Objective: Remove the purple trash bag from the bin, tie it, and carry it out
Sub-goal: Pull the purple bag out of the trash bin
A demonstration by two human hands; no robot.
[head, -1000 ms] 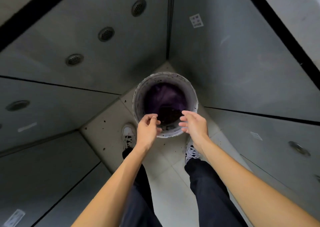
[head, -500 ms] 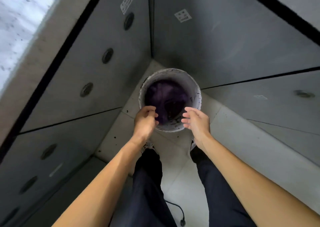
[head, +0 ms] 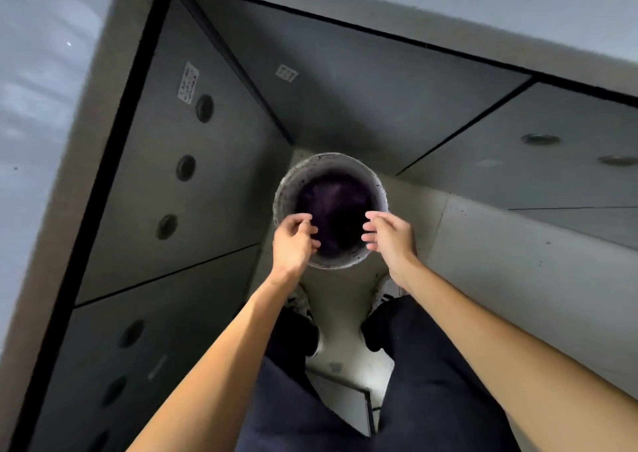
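Round bin (head: 280,199) in wall corner, purple bag (head: 336,206) inside; left hand (head: 292,241) at 8 o'clock rim, right hand (head: 390,236) at 4 o'clock, both half-curled, empty, gap between them.

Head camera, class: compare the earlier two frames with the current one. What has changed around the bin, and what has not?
The view has swung, so the bin now sits straight ahead between both shoes. The left hand and right hand have spread slightly apart over its near rim. Neither grips anything yet. The purple trash bag stays inside the bin, untouched.
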